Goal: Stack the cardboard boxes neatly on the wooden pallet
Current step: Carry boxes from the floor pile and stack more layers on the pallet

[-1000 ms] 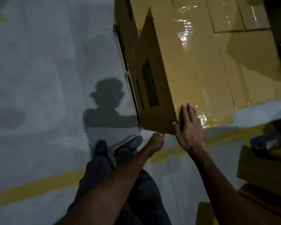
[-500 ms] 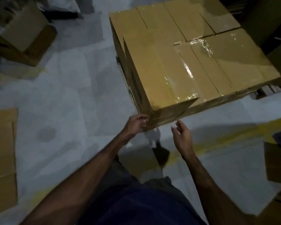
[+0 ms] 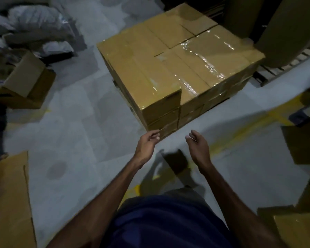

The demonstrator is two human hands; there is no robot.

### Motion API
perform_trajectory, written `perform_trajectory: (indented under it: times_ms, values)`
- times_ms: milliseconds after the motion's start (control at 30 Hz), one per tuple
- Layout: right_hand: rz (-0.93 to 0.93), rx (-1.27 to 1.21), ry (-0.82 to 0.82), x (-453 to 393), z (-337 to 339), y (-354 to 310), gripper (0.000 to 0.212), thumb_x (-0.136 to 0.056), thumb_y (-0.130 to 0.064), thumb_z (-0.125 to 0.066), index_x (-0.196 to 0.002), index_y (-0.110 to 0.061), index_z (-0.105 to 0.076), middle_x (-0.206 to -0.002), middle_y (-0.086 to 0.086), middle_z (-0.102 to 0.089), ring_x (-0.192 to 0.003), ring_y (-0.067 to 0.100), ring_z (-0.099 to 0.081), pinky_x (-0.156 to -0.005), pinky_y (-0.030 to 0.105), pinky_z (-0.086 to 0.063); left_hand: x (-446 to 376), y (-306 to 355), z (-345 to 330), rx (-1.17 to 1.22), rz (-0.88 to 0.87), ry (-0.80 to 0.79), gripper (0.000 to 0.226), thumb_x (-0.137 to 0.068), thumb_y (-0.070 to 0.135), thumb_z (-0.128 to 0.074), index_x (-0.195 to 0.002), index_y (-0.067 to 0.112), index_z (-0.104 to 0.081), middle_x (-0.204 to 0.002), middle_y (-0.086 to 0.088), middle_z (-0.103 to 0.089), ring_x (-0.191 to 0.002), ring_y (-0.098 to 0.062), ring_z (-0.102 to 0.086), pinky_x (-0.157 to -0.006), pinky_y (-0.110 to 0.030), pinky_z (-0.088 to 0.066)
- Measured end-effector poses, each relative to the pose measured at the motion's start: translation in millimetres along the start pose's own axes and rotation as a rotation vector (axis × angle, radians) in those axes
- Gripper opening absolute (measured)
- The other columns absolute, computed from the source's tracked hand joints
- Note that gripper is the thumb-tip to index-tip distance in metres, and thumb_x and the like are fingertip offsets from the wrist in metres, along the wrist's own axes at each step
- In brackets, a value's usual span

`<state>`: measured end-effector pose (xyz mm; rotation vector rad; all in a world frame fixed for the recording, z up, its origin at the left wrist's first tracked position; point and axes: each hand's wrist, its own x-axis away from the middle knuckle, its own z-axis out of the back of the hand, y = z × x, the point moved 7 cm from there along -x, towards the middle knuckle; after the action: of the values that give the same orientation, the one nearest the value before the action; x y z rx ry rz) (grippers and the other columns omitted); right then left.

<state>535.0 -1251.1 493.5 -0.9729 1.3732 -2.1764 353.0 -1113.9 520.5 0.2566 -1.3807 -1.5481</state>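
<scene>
A tight block of tape-sealed cardboard boxes (image 3: 177,65) stands stacked in layers on the grey floor ahead of me; what it rests on is hidden. The nearest corner box (image 3: 161,104) sits slightly proud of its neighbours. My left hand (image 3: 148,142) hovers just in front of the stack's lowest near corner, fingers loosely curled, holding nothing. My right hand (image 3: 197,144) hangs a little to the right, apart from the boxes, fingers relaxed and empty. A wooden pallet (image 3: 283,67) shows at the right behind the stack.
An open cardboard box (image 3: 25,81) sits at the left beside grey sacks (image 3: 34,24). Flattened cardboard (image 3: 9,199) lies at the lower left. More boxes (image 3: 297,228) stand at the lower right and right edge. Yellow floor lines (image 3: 240,133) cross the floor.
Both hands have come off the corner box and drawn back from the stack. My view has risen and pulled away, showing the whole stack.
</scene>
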Motion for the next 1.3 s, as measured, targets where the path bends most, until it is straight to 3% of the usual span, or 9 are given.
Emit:
perform_trajectory:
  times_ms: [133,267,400,600,767,1100,1200,1300]
  values:
    - [-0.01,-0.055,0.091,54.8,28.6,15.9,0.053,-0.107,-0.03,-0.058,-0.156,-0.014,-0.047,-0.153,0.004,-0.054,-0.131,0.011,-0.052,-0.103,0.029,-0.043,26.7,-0.7,-17.7,-0.062,-0.117,-0.096,0.04,-0.107,0.015,-0.056,-0.147,0.012,-0.059,-0.141,-0.004,-0.064,-0.127,-0.02,-0.06,-0.105,-0.04,-0.051]
    - [-0.074,-0.093,0.259,125.1,62.0,37.4,0.052,-0.106,-0.028,-0.06,-0.154,-0.01,-0.049,-0.152,0.008,-0.056,-0.136,0.019,-0.055,-0.106,0.029,-0.043,58.1,2.3,-46.6,-0.082,-0.209,-0.24,0.041,-0.106,0.017,-0.059,-0.147,0.011,-0.059,-0.14,-0.003,-0.065,-0.124,-0.017,-0.062,-0.098,-0.032,-0.05]
    - [-0.188,-0.126,0.487,231.6,92.3,78.2,0.05,-0.107,-0.028,-0.06,-0.153,-0.013,-0.05,-0.15,0.003,-0.057,-0.134,0.015,-0.055,-0.109,0.028,-0.042,116.5,-19.5,-99.3,-0.105,-0.248,-0.443,0.042,-0.102,0.023,-0.064,-0.143,0.015,-0.063,-0.135,-0.003,-0.069,-0.121,-0.017,-0.065,-0.101,-0.037,-0.053]
    - [-0.365,-0.163,0.745,388.4,128.9,158.4,0.05,-0.105,-0.034,-0.063,-0.151,-0.017,-0.054,-0.145,0.001,-0.062,-0.13,0.016,-0.058,-0.115,0.042,-0.046,224.4,-50.6,-176.2,-0.145,-0.275,-0.75,0.039,-0.105,0.019,-0.063,-0.143,0.012,-0.062,-0.128,-0.002,-0.07,-0.113,-0.01,-0.066,-0.102,-0.038,-0.052]
    - [-0.442,-0.219,0.921,484.6,173.3,209.9,0.047,-0.105,-0.033,-0.063,-0.148,-0.018,-0.056,-0.14,-0.001,-0.063,-0.125,0.013,-0.058,-0.112,0.04,-0.047,296.9,-43.7,-237.5,-0.268,-0.375,-0.891,0.037,-0.105,0.023,-0.065,-0.14,0.012,-0.065,-0.125,-0.004,-0.07,-0.115,-0.017,-0.066,-0.099,-0.037,-0.052]
    - [-0.507,-0.339,1.087,595.9,301.9,313.0,0.047,-0.105,-0.034,-0.061,-0.148,-0.017,-0.056,-0.137,0.0,-0.063,-0.122,0.015,-0.057,-0.102,0.033,-0.045,421.1,-56.5,-403.9,-0.457,-0.445,-1.02,0.037,-0.103,0.03,-0.065,-0.137,0.016,-0.067,-0.113,0.001,-0.071,-0.108,-0.018,-0.068,-0.101,-0.045,-0.055]
    - [-0.526,-0.338,1.091,621.4,349.2,345.6,0.047,-0.104,-0.037,-0.062,-0.147,-0.018,-0.057,-0.128,-0.006,-0.062,-0.124,0.018,-0.059,-0.106,0.039,-0.048,458.1,-66.6,-457.5,-0.479,-0.433,-1.062,0.054,-0.093,0.046,-0.065,-0.139,0.018,-0.065,-0.112,0.0,-0.071,-0.108,-0.019,-0.068,-0.098,-0.045,-0.056]
    - [-0.552,-0.319,1.074,635.9,393.3,365.2,0.048,-0.104,-0.038,-0.062,-0.148,-0.018,-0.057,-0.138,-0.001,-0.064,-0.126,0.019,-0.059,-0.109,0.044,-0.05,481.4,-72.6,-499.4,-0.472,-0.351,-1.068,0.061,-0.088,0.05,-0.063,-0.143,0.022,-0.061,-0.122,-0.003,-0.07,-0.114,-0.021,-0.067,-0.1,-0.045,-0.055]
